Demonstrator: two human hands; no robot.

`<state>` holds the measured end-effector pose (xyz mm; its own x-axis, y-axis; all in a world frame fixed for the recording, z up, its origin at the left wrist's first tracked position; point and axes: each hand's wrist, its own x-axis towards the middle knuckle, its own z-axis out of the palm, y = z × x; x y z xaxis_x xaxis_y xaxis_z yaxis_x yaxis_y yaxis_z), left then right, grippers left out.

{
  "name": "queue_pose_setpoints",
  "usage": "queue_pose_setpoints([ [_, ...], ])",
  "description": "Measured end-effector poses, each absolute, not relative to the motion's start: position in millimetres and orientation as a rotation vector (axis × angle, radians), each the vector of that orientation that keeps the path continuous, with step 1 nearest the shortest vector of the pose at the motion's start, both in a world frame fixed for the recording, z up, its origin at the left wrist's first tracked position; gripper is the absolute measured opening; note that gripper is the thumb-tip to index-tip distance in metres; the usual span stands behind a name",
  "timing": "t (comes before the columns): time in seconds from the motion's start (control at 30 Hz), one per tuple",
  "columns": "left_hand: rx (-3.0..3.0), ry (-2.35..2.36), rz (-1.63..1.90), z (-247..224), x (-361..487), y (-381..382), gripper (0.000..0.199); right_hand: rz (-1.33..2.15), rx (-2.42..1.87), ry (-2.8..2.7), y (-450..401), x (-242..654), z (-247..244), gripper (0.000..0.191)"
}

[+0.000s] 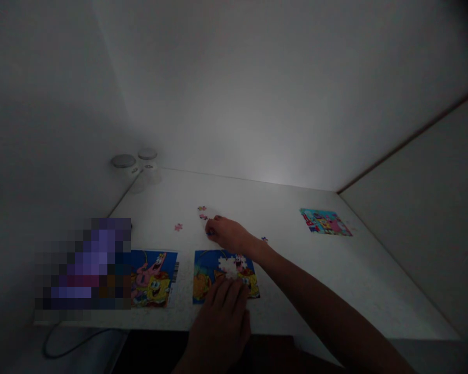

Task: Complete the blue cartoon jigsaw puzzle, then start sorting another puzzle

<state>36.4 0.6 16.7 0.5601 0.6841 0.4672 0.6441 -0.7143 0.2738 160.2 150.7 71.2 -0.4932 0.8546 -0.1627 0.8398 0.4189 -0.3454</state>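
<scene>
While our right fingers curl down, partly closed, over a small blue piece, we cannot tell whether they grip it. Two pink pieces lie just beyond them, up and to the left, nearer this hand than the other. Our left fingers, slightly spread and holding nothing we can see, rest on the unfinished puzzle, just below its white gap. A SpongeBob picture lies beside it on the surface.

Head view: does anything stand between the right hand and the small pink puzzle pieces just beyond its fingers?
Nothing visible does. The right hand rests over the white table, and the small pink puzzle pieces lie just past its fingertips, with no object between them.
</scene>
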Motion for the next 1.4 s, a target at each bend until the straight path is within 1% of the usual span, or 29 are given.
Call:
queue_pose_setpoints([
  [0.07,2.706,1.171,0.866,17.3,37.3,-0.2,0.031,0.6,-1.594,-2.6,149.1,157.7,70.7,0.017],
  [0.23,2.701,1.164,0.878,18.1,37.6,-0.3,0.032,0.61,-1.644,-2.582,147.5,157.6,67.8,0.024],
  [0.43,2.732,1.157,0.811,21.1,37.7,1.6,0.032,0.609,-1.727,-2.537,143.3,170.1,68.4,0.014],
  [0.57,2.73,1.148,0.783,23.1,38.7,2.5,0.032,0.62,-1.744,-2.53,137.3,176.6,71.9,0.011],
  [0.67,2.741,1.159,0.762,22.0,38.5,2.8,0.033,0.619,-1.776,-2.526,133.1,176.7,73.1,0.013],
  [0.77,2.76,1.158,0.744,20.0,38.2,2.9,0.034,0.601,-1.838,-2.503,130.0,174.9,73.0,0.02],
  [0.83,2.764,1.156,0.737,19.7,38.2,3.0,0.033,0.594,-1.874,-2.482,128.3,174.5,73.3,0.022],
  [1.03,2.749,1.148,0.732,22.8,38.4,2.7,0.033,0.636,-1.849,-2.475,126.6,180.9,75.5,0.013],
  [1.2,2.72,1.149,0.737,24.0,39.4,2.5,0.033,0.668,-1.795,-2.494,127.8,190.6,76.0,0.01],
  [1.4,2.721,1.161,0.717,25.8,39.6,3.7,0.031,0.69,-1.817,-2.49,121.2,198.0,77.6,0.019],
])
